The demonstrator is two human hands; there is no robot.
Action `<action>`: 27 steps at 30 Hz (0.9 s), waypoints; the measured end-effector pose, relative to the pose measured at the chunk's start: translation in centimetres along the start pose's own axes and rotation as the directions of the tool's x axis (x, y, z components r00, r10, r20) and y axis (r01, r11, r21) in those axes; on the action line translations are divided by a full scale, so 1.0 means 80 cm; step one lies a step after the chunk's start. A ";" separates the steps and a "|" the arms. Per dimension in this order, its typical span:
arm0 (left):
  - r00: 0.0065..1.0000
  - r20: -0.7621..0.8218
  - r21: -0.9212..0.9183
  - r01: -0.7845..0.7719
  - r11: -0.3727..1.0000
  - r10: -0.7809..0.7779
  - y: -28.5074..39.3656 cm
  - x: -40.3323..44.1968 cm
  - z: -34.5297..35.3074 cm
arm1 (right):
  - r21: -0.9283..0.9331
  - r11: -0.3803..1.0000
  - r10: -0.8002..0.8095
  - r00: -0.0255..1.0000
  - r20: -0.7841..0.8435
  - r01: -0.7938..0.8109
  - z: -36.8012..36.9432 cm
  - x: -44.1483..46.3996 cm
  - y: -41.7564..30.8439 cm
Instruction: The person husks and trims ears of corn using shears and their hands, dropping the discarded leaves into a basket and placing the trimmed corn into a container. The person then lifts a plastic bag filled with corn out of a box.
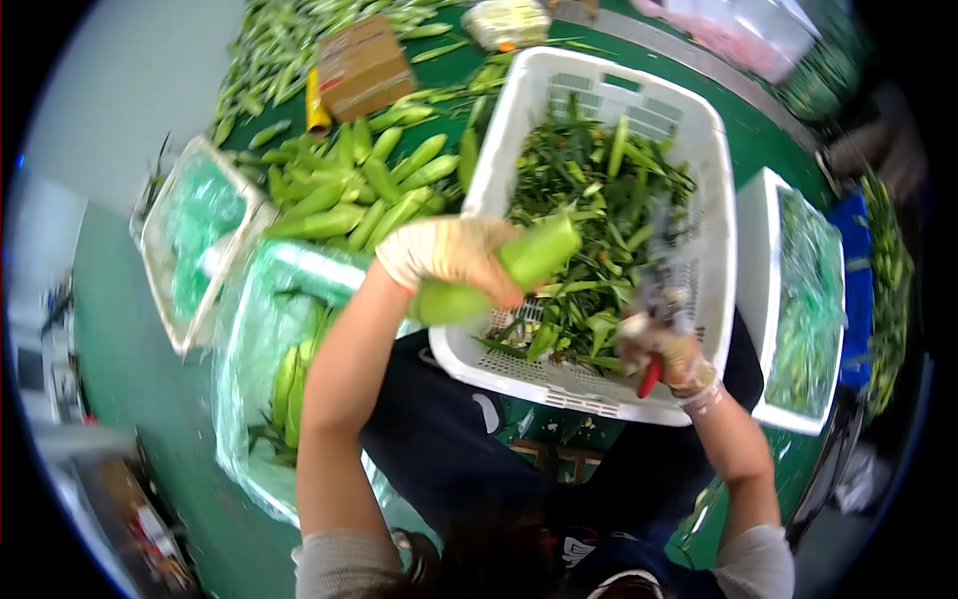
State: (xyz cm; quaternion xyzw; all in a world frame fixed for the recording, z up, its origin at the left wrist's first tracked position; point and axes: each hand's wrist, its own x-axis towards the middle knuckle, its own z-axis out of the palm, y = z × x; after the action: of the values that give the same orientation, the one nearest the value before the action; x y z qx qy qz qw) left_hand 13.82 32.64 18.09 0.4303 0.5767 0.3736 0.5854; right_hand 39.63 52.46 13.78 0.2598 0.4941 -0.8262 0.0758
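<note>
My left hand (pixel 449 258), in a pale work glove, is closed around a green corn cob (pixel 539 250) in its husk, over the left side of the white plastic basket (pixel 726 200). My right hand (pixel 669 354), also gloved, grips a red-handled bladed tool (pixel 651 374) inside the basket's right side. Motion smears its metal part, so its exact kind is unclear. Beneath both hands, cut green leaves and husk pieces (pixel 589 200) fill much of the basket.
Left of the basket are a heap of husked corn cobs (pixel 339 190) and a clear plastic bag (pixel 239 399) holding more cobs. A cardboard box (pixel 364 68) stands behind the heap. On the right is a white foam box (pixel 756 260) with plastic-wrapped greens.
</note>
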 end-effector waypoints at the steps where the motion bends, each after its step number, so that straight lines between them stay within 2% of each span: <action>1: 0.987 -0.155 0.072 -0.026 0.997 0.037 -0.006 -0.019 -0.020 | 0.102 0.993 -0.064 0.998 -0.005 0.065 -0.017 0.006 0.006; 2: 0.908 -0.419 0.027 -0.019 0.999 0.029 -0.012 -0.040 -0.038 | 0.207 0.970 -0.127 0.992 -0.014 0.127 -0.034 0.015 0.009; 3: 0.835 -0.540 0.091 -0.071 0.993 0.109 -0.051 -0.063 -0.085 | 0.171 0.960 -0.225 0.974 -0.010 0.224 -0.042 0.018 0.019; 4: 0.575 -0.817 -0.178 -0.164 0.970 -0.053 -0.056 -0.085 -0.095 | 0.142 0.937 -0.322 0.947 -0.005 0.319 -0.049 0.017 0.032; 5: 0.322 -0.898 -0.425 -0.469 0.774 -0.299 -0.093 -0.089 -0.137 | 0.089 0.956 -0.280 0.960 -0.007 0.280 -0.055 0.013 0.041; 6: 0.165 -0.974 -0.225 -0.749 0.623 -0.154 -0.150 -0.108 -0.170 | 0.031 0.972 -0.234 0.972 -0.013 0.234 -0.063 0.007 0.050; 8: -0.081 -0.971 -0.093 -0.732 0.675 -0.223 -0.209 -0.137 -0.203 | -0.102 0.987 -0.133 0.989 -0.064 0.126 -0.099 0.006 0.081; 9: -0.099 -0.904 -0.144 -0.845 0.515 -0.415 -0.237 -0.149 -0.222 | -0.097 0.992 -0.085 0.994 -0.073 0.077 -0.097 0.008 0.084; 10: -0.097 -0.841 -0.120 -0.925 0.360 -0.532 -0.263 -0.154 -0.235 | -0.092 0.995 -0.045 0.995 -0.084 0.037 -0.095 0.011 0.085; 12: -0.105 -0.850 -0.013 -0.975 0.220 -0.516 -0.320 -0.159 -0.263 | -0.142 0.990 -0.007 0.998 -0.062 -0.002 -0.115 0.017 0.095; 13: -0.142 -0.918 0.053 -0.970 0.239 -0.371 -0.329 -0.172 -0.270 | -0.164 0.986 -0.004 0.993 -0.115 -0.015 -0.110 0.019 0.093; 14: -0.107 -0.951 0.058 -0.983 0.175 -0.289 -0.343 -0.188 -0.266 | -0.186 0.982 0.001 0.985 -0.172 -0.033 -0.102 0.017 0.089; 15: -0.072 -0.976 0.050 -0.993 0.110 -0.205 -0.346 -0.205 -0.255 | -0.307 0.952 -0.010 0.997 -0.073 -0.013 -0.090 0.011 0.079; 16: 0.016 -0.986 -0.012 -1.000 -0.027 -0.168 -0.310 -0.232 -0.220 | -0.370 0.927 0.051 0.997 -0.049 -0.066 -0.103 0.011 0.077; 17: -0.043 -0.996 0.030 -0.988 0.152 -0.082 -0.303 -0.259 -0.189 | -0.389 0.918 0.051 0.996 -0.072 -0.075 -0.098 0.010 0.077; 18: -0.078 -0.997 0.079 -0.944 0.321 0.016 -0.304 -0.286 -0.157 | -0.405 0.911 0.044 0.994 -0.100 -0.081 -0.091 0.008 0.075; 19: -0.127 -0.992 0.071 -0.710 0.700 -0.028 -0.318 -0.310 -0.115 | -0.406 0.906 0.081 0.991 -0.111 -0.119 -0.082 0.008 0.073; 20: -0.186 -0.981 0.018 -0.337 0.941 -0.048 -0.341 -0.331 -0.066 | -0.408 0.904 0.089 0.990 -0.106 -0.125 -0.075 0.009 0.072; 21: -0.177 -0.983 0.006 -0.252 0.968 -0.040 -0.366 -0.345 -0.017 | -0.427 0.891 0.119 0.987 -0.110 -0.155 -0.069 0.009 0.072; 22: 0.066 -0.896 -0.339 0.538 0.772 -0.439 -0.461 -0.376 -0.011 | -0.445 0.877 0.146 0.983 -0.113 -0.182 -0.064 0.009 0.074; 23: 0.182 -0.920 0.065 0.944 0.322 -0.347 -0.485 -0.379 0.043 | -0.406 0.906 0.106 0.993 -0.055 -0.120 -0.064 0.009 0.084; 24: -0.115 -0.875 -0.301 0.890 0.342 -0.470 -0.505 -0.379 0.087 | -0.409 0.904 0.109 0.993 -0.054 -0.122 -0.064 0.009 0.091; 25: -0.401 -0.738 -0.624 0.711 0.324 -0.543 -0.525 -0.379 0.131 | -0.459 0.880 0.110 0.992 -0.055 -0.123 -0.063 0.008 0.093; 26: -0.561 -0.609 -0.759 0.618 0.206 -0.561 -0.523 -0.378 0.162 | -0.507 0.854 0.107 0.993 -0.055 -0.120 -0.063 0.008 0.092; 27: -0.588 -0.575 -0.788 0.586 0.190 -0.569 -0.530 -0.384 0.189 | -0.608 0.782 0.105 0.990 -0.092 -0.139 -0.061 0.008 0.085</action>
State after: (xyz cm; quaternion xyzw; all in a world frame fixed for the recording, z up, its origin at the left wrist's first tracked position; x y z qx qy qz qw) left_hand 24.68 -11.97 -11.22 -0.4007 0.9032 0.0618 0.1408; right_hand 43.40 53.33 6.38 0.2744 0.7191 -0.6076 0.1960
